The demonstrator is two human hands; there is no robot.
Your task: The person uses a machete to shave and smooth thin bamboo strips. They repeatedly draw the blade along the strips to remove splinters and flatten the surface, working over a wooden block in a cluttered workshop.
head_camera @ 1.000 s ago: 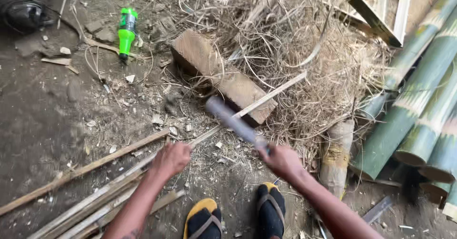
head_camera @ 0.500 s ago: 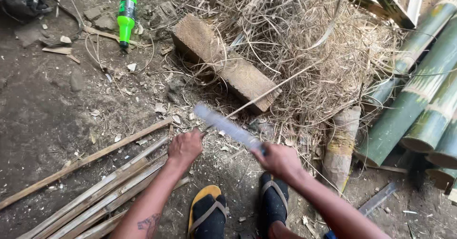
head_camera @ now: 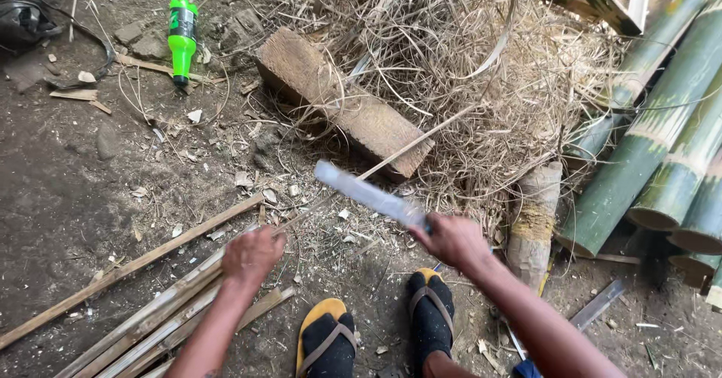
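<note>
green bamboo poles (head_camera: 662,160) lie stacked far right, a dry shavings heap (head_camera: 466,54) beside them, a wood block (head_camera: 346,111) in the middle. split bamboo slats (head_camera: 150,314) lie near left on the dirt floor. the right hand (head_camera: 451,241) is clenched on the handle of a long blade (head_camera: 368,194), raised over a thin bamboo strip (head_camera: 406,148). the left hand (head_camera: 252,254) grips the strip's near end. the strip looks light, springy, sharp-edged; best held low, clear of the blade. a green bottle (head_camera: 181,39) lies far left.
</note>
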